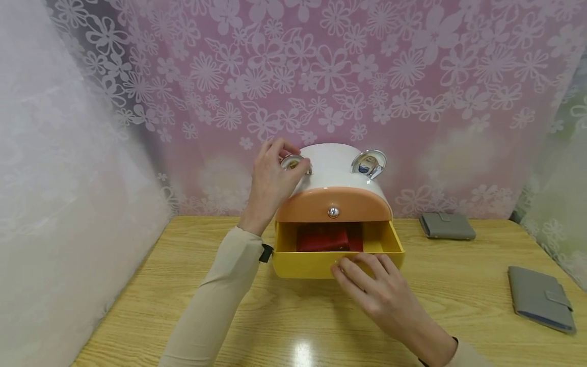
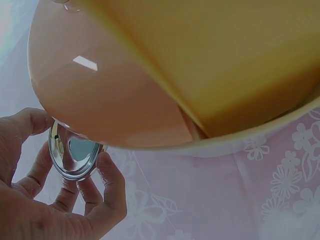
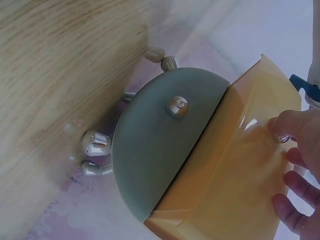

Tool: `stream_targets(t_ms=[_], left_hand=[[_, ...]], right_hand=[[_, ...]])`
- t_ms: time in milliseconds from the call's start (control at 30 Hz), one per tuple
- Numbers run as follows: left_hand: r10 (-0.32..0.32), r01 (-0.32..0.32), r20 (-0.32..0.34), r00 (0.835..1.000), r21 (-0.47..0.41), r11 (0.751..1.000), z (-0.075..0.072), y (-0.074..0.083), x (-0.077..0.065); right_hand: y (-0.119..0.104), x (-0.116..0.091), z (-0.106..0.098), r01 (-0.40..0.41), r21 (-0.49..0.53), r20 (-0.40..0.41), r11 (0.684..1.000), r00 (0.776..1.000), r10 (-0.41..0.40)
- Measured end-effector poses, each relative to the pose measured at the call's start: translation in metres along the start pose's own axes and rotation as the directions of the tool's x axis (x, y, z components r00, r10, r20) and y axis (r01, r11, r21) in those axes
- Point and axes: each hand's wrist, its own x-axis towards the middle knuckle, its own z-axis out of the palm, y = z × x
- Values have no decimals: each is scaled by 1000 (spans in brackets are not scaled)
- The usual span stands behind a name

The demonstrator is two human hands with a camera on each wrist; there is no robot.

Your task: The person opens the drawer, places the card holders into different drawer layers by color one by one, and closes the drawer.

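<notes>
Yellow drawer (image 1: 302,266) stood open near the back edge of the bench (image 1: 458,285), its long axis running left to right. The left hand (image 1: 271,178) gripped a silver ear (image 2: 79,156); the right hand (image 1: 382,294), nearer the drawer and at its front, apparently pinched its knob (image 3: 284,139).

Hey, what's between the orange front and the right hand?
The open yellow drawer, with something red inside, lies between the orange front and the right hand, in the head view.
</notes>
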Motion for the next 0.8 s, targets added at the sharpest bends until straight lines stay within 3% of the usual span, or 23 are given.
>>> stream_targets(t_ms=[200,467,700,800], left_hand=[[6,-6,7,1000,2,1000,-2,-1,-2],[31,-32,35,999,15,999,-5,-2,-3],[68,-70,59,996,25,997,-10,-1,-2],[74,-75,64,995,20,997,-12,-1,-2]], right_hand=[[-3,-2,-1,-27,-6,58,1000,998,27],[-5,0,-1,-24,-19,54,1000,998,25],[-6,3,2,-26,-19,-3,999,1000,26],[-6,4,2,-35,-25,17,999,999,35]])
